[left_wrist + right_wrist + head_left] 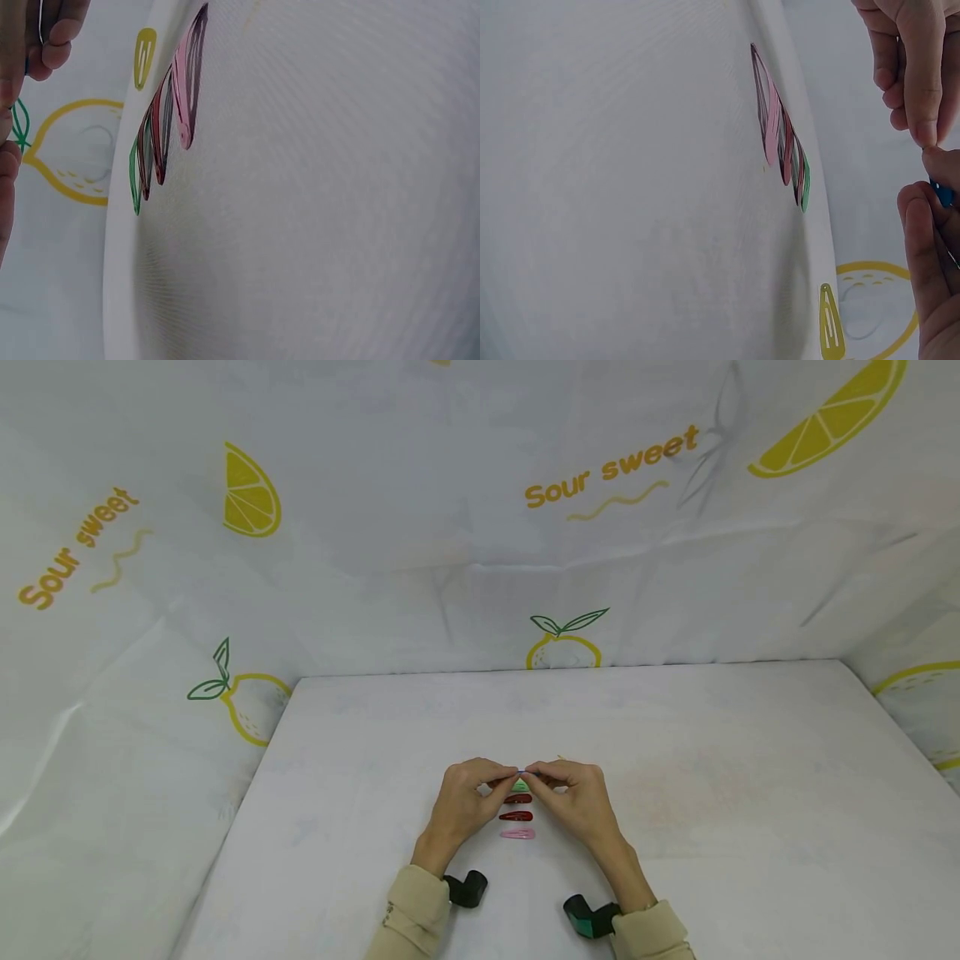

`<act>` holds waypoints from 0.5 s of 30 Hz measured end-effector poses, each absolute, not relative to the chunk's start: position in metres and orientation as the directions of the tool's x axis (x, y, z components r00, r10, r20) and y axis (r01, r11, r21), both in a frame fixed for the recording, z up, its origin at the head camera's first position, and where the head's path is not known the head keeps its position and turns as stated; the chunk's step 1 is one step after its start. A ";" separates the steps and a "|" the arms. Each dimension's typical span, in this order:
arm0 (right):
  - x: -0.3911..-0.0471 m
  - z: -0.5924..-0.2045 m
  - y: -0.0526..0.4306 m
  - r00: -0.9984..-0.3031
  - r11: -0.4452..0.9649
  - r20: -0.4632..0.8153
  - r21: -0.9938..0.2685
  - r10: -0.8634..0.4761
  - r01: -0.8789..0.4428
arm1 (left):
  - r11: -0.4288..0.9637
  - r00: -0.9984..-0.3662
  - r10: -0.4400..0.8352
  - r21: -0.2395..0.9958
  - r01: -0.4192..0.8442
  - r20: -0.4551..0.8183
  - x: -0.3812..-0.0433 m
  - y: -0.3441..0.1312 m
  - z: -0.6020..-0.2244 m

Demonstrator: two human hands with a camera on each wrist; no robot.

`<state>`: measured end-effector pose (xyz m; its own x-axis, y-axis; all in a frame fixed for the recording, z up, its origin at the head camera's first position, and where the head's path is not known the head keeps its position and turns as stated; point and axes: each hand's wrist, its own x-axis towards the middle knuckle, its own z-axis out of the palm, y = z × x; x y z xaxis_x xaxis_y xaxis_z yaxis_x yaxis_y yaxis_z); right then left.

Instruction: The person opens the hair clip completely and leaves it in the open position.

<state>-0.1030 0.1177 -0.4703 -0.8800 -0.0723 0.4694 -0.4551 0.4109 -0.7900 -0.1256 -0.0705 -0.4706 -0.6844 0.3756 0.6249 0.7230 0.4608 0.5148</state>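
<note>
Beyond the white tabletop (360, 827) hangs a lemon-print backdrop (375, 510); I see the left hand (467, 797) and right hand (581, 797) jointly pinching a blue snap hair clip (940, 193), raised over the table near a row of snap clips (516, 817).

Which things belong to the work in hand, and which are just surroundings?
Likely the work:
blue item, pinched between left hand and right hand
green clip
two dark red clips
pink clip
probably yellow clip

Surroundings:
table
lemon-print cloth
black wrist devices
</note>
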 end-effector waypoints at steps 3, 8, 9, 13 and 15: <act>-0.102 -0.470 0.117 -0.879 0.414 0.472 -0.789 -0.067 -0.455 | 0.462 -0.685 0.374 0.515 0.722 0.625 -0.125 -0.071 -0.471; -0.102 -0.471 0.115 -0.877 0.432 0.477 -0.781 -0.053 -0.451 | 0.459 -0.683 0.372 0.515 0.724 0.629 -0.124 -0.069 -0.471; -0.102 -0.471 0.115 -0.876 0.435 0.480 -0.779 -0.051 -0.452 | 0.457 -0.684 0.371 0.518 0.723 0.628 -0.124 -0.069 -0.471; -0.103 -0.470 0.115 -0.867 0.450 0.496 -0.764 -0.048 -0.463 | 0.455 -0.687 0.366 0.524 0.720 0.627 -0.123 -0.067 -0.470; -0.103 -0.470 0.115 -0.863 0.459 0.503 -0.755 -0.052 -0.468 | 0.455 -0.694 0.363 0.532 0.714 0.622 -0.123 -0.066 -0.469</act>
